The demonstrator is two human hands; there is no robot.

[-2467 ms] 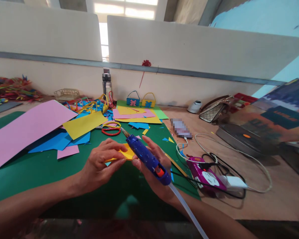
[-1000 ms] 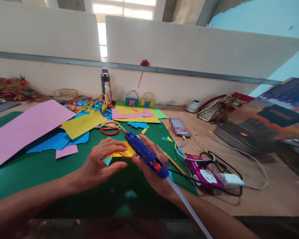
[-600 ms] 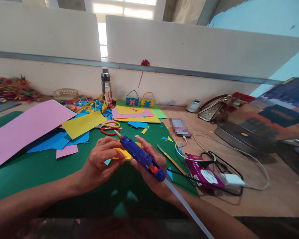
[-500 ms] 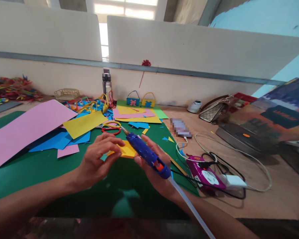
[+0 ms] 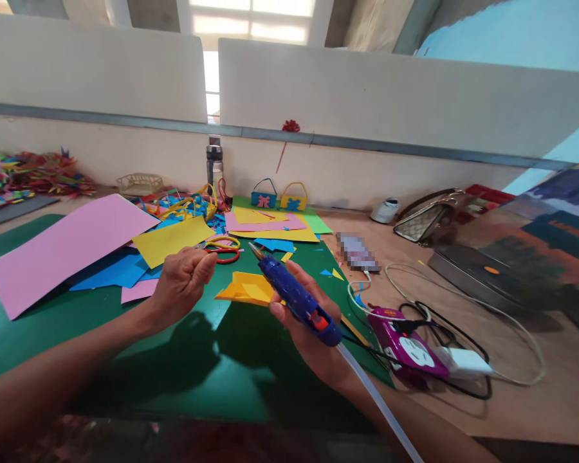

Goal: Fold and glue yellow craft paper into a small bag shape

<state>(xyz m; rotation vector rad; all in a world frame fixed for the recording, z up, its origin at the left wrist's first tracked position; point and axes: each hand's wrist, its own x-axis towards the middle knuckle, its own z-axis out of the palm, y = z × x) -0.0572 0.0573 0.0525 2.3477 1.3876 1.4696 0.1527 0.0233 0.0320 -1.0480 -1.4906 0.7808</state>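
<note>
My right hand [image 5: 313, 334] is wrapped round a blue glue gun [image 5: 296, 296], its nozzle tilted up to the left. A long translucent glue stick [image 5: 379, 402] trails from the gun's back end. At the fingertips of that hand is a folded yellow paper piece [image 5: 244, 287], partly covered by the gun. My left hand [image 5: 183, 283] is closed in a fist left of the yellow piece; whatever is inside, if anything, is hidden. Close beyond the fist lie scissors with red and yellow handles [image 5: 228, 257].
Pink [image 5: 72, 251] and yellow sheets [image 5: 174, 239] lie left on the green mat [image 5: 139, 379]. Two small paper handbags [image 5: 264, 199] stand at the back. On the right are a phone [image 5: 358, 252], a purple power strip [image 5: 408, 344] with tangled cables, and a handbag [image 5: 427, 218].
My left hand has come away from the yellow piece, moved left and closed. My right hand still grips the glue gun. The whole view has shifted slightly.
</note>
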